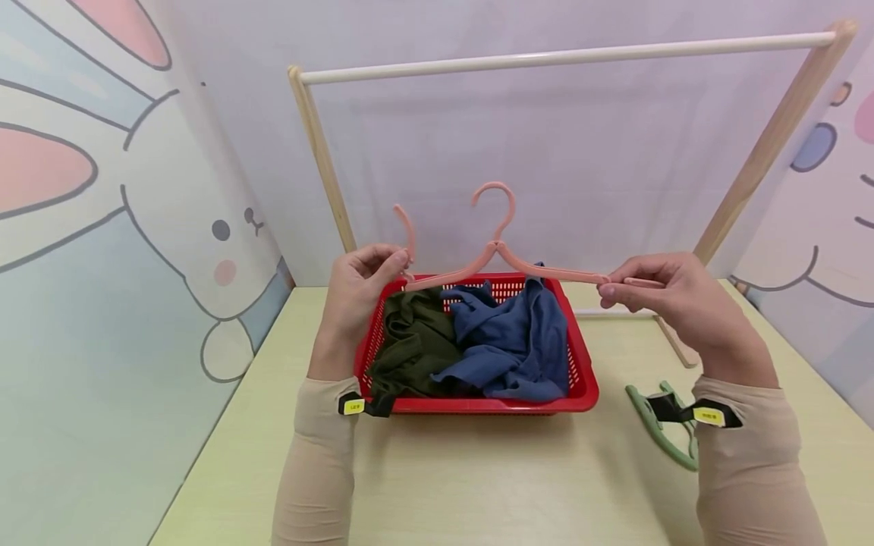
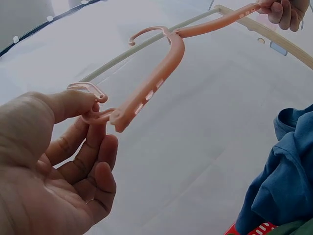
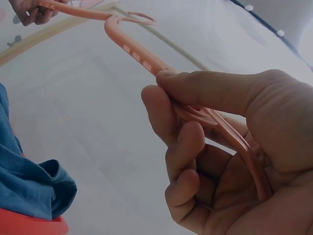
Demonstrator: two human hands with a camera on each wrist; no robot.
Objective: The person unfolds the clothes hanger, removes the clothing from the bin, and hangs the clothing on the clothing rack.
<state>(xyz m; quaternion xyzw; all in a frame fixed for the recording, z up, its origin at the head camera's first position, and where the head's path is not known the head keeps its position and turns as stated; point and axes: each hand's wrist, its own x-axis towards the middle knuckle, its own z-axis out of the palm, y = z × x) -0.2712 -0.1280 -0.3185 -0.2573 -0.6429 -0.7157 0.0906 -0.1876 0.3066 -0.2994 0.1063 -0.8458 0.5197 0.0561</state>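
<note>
Beige sleeves are worn at lower left and right; black straps with yellow labels are attached.

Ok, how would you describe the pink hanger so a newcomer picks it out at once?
In the head view, go down from the white rail to the red basket. Over its far rim, as seen there, stretches the pink hanger, hook up, between the left hand and the right hand. Unlike the green hanger lying on the table, it is pink and held up.
</note>
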